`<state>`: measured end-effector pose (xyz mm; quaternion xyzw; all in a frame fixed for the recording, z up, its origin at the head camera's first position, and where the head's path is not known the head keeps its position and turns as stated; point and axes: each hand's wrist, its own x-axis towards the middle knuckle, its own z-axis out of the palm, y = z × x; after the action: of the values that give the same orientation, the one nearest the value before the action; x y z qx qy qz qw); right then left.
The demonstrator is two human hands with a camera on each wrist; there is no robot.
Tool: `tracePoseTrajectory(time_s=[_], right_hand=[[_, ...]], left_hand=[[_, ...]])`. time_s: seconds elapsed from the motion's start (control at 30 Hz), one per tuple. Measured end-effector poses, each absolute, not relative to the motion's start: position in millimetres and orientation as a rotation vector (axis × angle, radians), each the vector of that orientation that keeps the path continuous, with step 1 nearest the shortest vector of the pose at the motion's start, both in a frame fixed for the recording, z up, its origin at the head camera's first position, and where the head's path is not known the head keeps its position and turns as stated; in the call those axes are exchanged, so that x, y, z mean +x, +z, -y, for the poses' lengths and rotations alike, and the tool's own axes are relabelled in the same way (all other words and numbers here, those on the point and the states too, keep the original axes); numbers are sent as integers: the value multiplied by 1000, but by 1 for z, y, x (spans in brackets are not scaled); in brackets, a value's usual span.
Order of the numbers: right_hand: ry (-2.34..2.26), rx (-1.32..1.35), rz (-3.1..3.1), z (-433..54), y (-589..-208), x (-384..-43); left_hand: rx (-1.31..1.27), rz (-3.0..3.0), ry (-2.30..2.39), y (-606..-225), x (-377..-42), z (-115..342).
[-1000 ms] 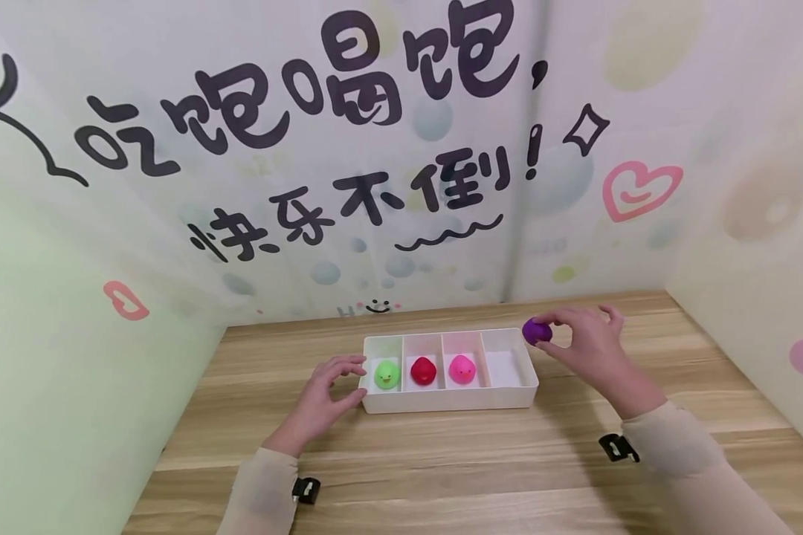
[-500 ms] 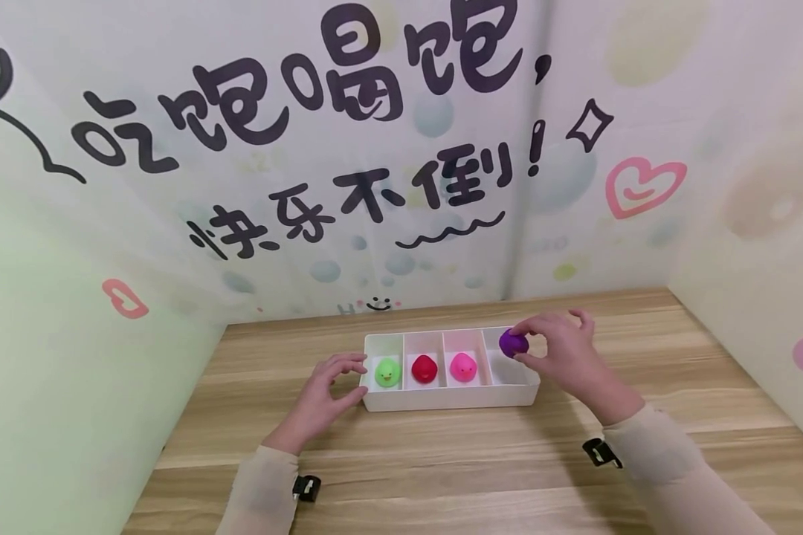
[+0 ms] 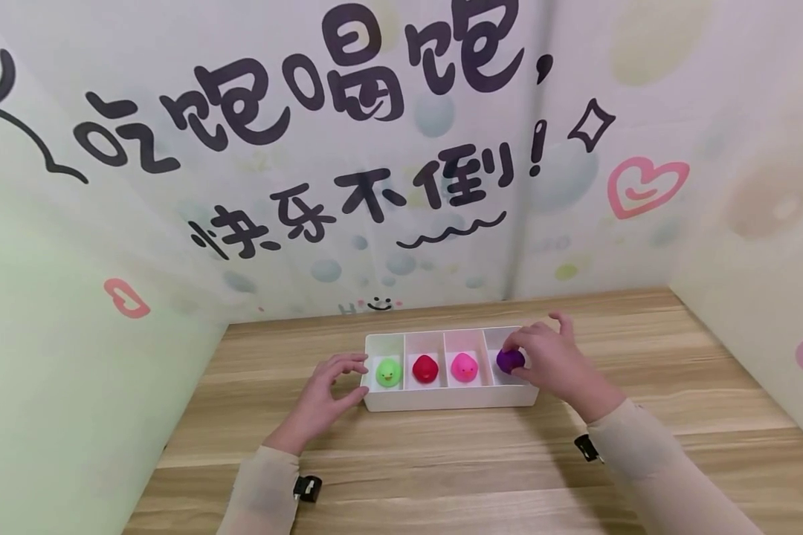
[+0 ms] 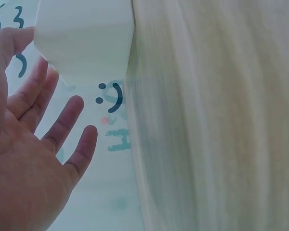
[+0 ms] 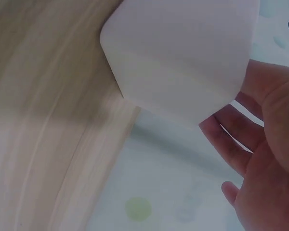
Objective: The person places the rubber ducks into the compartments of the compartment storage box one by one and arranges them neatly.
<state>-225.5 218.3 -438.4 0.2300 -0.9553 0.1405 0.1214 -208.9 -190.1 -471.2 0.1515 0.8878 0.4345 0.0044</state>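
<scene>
A white divided box (image 3: 450,400) sits on the table with a small round toy in each compartment. From the left come a green toy chick (image 3: 389,373), a red toy (image 3: 424,369) and a pink toy chick (image 3: 465,368). In the rightmost compartment, my right hand (image 3: 552,364) pinches a purple round toy (image 3: 509,362) between fingers and thumb; its front is partly covered. The right wrist view shows those fingers reaching over the box rim, the toy hidden behind its wall. My left hand (image 3: 321,397) touches the box's left end with loosely extended fingers and thumb.
The box stands on a wood-grain table (image 3: 442,468) near its back edge. A printed backdrop (image 3: 308,267) with writing rises behind it, and pale walls close in both sides. Each sleeve carries a black clip-like piece at the wrist.
My right hand has carried the purple toy left from beyond the box's right end, then lowered it into the rightmost compartment. The left hand has stayed at the left end.
</scene>
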Motion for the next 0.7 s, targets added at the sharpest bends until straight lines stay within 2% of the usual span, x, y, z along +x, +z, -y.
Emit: tracePoseTrajectory(time_s=[0.7], right_hand=[[468,659,2898,-210,-442,-235]], left_hand=[[490,-2780,1383,-470,-207,188]])
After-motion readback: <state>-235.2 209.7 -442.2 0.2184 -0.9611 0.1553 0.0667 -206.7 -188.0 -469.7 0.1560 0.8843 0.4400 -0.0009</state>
